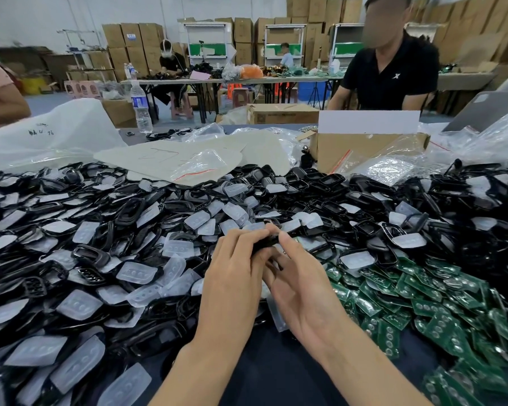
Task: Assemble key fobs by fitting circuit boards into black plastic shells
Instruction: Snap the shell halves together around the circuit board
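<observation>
Both my hands meet above the middle of the table and hold one black plastic shell (pixel 266 243) between them. My left hand (pixel 235 268) grips its left end with curled fingers. My right hand (pixel 296 276) pinches its right end with thumb and fingertips. Most of the shell is hidden by my fingers, and I cannot tell whether a circuit board sits in it. A big heap of black shells and clear rubber button pads (pixel 106 230) covers the table to the left and behind. Green circuit boards (pixel 423 300) lie piled at the right.
A person in a black shirt (pixel 390 74) sits across the table behind an open cardboard box (pixel 364 150). Plastic bags (pixel 53 133) and a water bottle (pixel 140 108) stand at the back left. Dark table surface (pixel 276 373) shows between my forearms.
</observation>
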Demonstrator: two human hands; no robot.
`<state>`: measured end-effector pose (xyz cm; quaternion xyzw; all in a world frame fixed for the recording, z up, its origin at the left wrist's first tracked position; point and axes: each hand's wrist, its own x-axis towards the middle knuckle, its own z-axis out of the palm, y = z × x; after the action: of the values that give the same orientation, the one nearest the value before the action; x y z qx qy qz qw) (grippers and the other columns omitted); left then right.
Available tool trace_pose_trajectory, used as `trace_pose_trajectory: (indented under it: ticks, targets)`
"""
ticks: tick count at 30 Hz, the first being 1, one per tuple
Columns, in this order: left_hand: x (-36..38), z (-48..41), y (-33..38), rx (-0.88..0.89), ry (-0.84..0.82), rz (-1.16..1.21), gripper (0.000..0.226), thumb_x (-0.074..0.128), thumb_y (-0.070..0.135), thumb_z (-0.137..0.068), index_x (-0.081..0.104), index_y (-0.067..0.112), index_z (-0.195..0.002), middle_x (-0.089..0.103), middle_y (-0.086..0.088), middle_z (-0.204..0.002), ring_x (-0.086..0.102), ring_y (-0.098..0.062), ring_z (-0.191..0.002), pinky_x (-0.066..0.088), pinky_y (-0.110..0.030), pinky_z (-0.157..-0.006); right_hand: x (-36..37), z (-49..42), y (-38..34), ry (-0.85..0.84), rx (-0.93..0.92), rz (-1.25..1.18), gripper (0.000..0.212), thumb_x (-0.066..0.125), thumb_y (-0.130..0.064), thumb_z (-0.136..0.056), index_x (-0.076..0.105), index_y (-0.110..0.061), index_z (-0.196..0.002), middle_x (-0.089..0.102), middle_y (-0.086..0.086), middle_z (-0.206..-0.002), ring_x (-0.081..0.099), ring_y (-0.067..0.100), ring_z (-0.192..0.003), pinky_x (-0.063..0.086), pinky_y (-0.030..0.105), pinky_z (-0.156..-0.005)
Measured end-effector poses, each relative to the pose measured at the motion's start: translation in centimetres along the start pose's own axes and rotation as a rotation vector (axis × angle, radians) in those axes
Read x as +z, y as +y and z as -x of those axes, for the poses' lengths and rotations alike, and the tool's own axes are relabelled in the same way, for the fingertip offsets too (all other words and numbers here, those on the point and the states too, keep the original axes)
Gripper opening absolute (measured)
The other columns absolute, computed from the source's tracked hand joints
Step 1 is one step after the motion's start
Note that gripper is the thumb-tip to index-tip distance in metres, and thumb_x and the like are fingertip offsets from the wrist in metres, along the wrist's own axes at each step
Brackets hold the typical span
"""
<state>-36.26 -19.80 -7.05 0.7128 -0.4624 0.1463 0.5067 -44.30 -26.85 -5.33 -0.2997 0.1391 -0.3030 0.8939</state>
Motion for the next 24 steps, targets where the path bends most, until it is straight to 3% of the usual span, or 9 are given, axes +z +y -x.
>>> trace_pose_trajectory:
  ticks: [2,7,10,13,18,24]
  targets:
    - [0.1,0.1,0.1,0.004,0.02,-0.011,0.02,0.057,0.024,-0.096,0.066,0.024,-0.114,0.054,0.02,-0.106,0.06,-0.009,-0.098,0.047,-0.017,-0.083,-0.1,-0.1,0.3,-0.002,-0.01,-0.011,0.041,0.064,-0.023,-0.092,0.067,0.0,-0.125,0.07,0.019,-0.114,0.069,0.021,-0.097,0.058,0.035,-0.094]
    - [0.5,0.0,0.0,-0.005,0.038,-0.087,0.022,0.056,0.019,-0.093,0.069,0.018,-0.111,0.056,0.008,-0.099,0.06,-0.016,-0.088,0.054,-0.037,-0.074,-0.1,-0.1,1.0,0.049,0.011,-0.021,0.025,0.067,-0.028,-0.086,0.08,-0.014,-0.102,0.074,0.012,-0.098,0.069,0.019,-0.086,0.057,0.037,-0.092]
    - [0.6,-0.1,0.0,-0.006,0.064,-0.141,0.019,0.06,0.012,-0.092,0.071,0.017,-0.107,0.059,0.005,-0.095,0.059,-0.017,-0.086,0.054,-0.042,-0.074,0.1,-0.1,1.3,0.085,0.022,-0.045,0.035,0.069,-0.029,-0.082,0.076,-0.012,-0.111,0.072,0.01,-0.092,0.069,0.018,-0.08,0.058,0.033,-0.084]
    - [0.6,-0.3,0.3,-0.012,0.071,-0.155,0.027,0.049,0.023,-0.091,0.072,0.017,-0.103,0.06,0.006,-0.091,0.053,-0.012,-0.088,0.053,-0.04,-0.076,0.3,0.1,1.4,0.089,0.021,-0.051,0.045,0.071,-0.032,-0.077,0.072,-0.01,-0.117,0.07,0.008,-0.087,0.067,0.016,-0.074,0.06,0.029,-0.074]
    - [0.5,-0.2,0.4,0.0,0.085,-0.158,0.034,0.041,0.024,-0.089,0.073,0.015,-0.099,0.06,0.005,-0.088,0.05,-0.011,-0.087,0.047,-0.03,-0.077,0.6,0.4,1.6,0.102,0.024,-0.069,0.03,0.073,-0.034,-0.074,0.08,-0.017,-0.097,0.072,0.006,-0.083,0.069,0.015,-0.069,0.06,0.027,-0.064]
    - [0.9,0.0,-0.5,0.015,0.042,-0.091,0.024,0.059,0.012,-0.088,0.072,0.017,-0.108,0.057,0.007,-0.092,0.055,-0.013,-0.089,0.051,-0.03,-0.078,0.4,0.4,1.7,0.123,0.037,-0.065,0.034,0.071,-0.032,-0.078,0.076,-0.013,-0.105,0.072,0.007,-0.088,0.067,0.015,-0.073,0.058,0.027,-0.069]
